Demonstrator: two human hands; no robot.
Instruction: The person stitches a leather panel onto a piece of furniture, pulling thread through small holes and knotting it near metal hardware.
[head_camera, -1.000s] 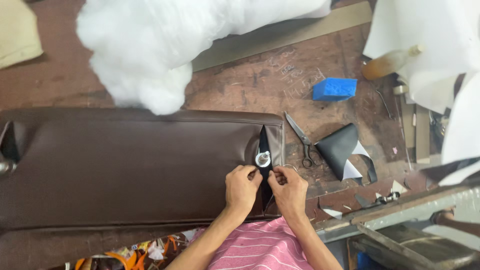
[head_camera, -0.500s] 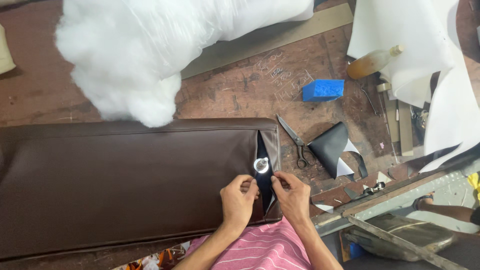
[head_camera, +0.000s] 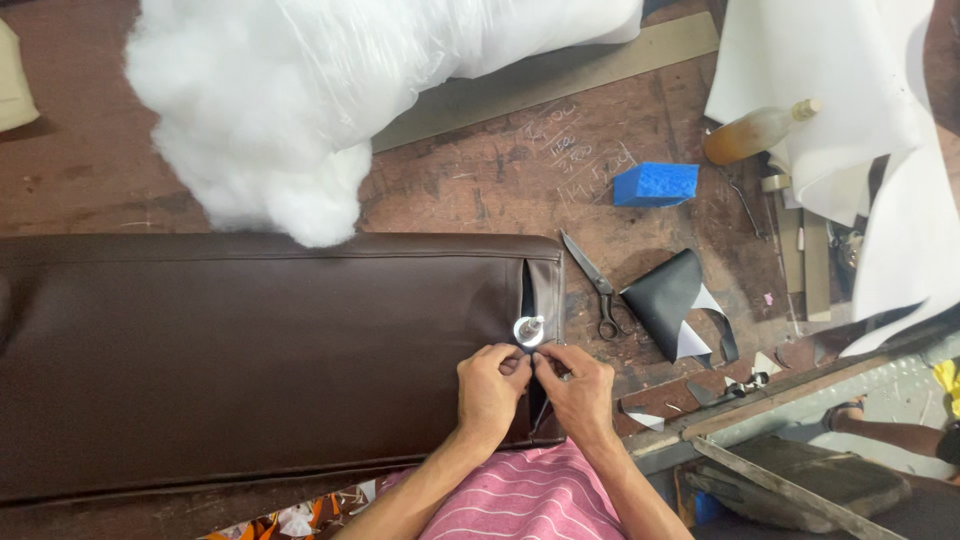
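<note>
Near the front edge of the workbench (head_camera: 480, 180): long brown cushion (head_camera: 250, 350) lying lengthwise, open slit at its right end. Left hand (head_camera: 492, 385) and right hand (head_camera: 578, 388) side by side at that slit, fingers pinched shut on the cushion's dark edges, knuckles nearly touching. Small round metal fitting (head_camera: 527, 329) just above the fingertips, poking out of the slit. Scissors (head_camera: 592, 285) just right of the cushion's end, blades closed. Folded black scrap (head_camera: 665, 300) with white backing beside the scissors. Blue sponge (head_camera: 655, 184) farther back, well apart from the hands. Bottle (head_camera: 755, 132) of amber liquid lying tilted near the right edge, partly against white sheets (head_camera: 830, 90). White stuffing (head_camera: 270, 120) heaped in clear plastic at the back, overhanging the cushion's rear edge. Pink striped shirt (head_camera: 520, 500) below the forearms.
</note>
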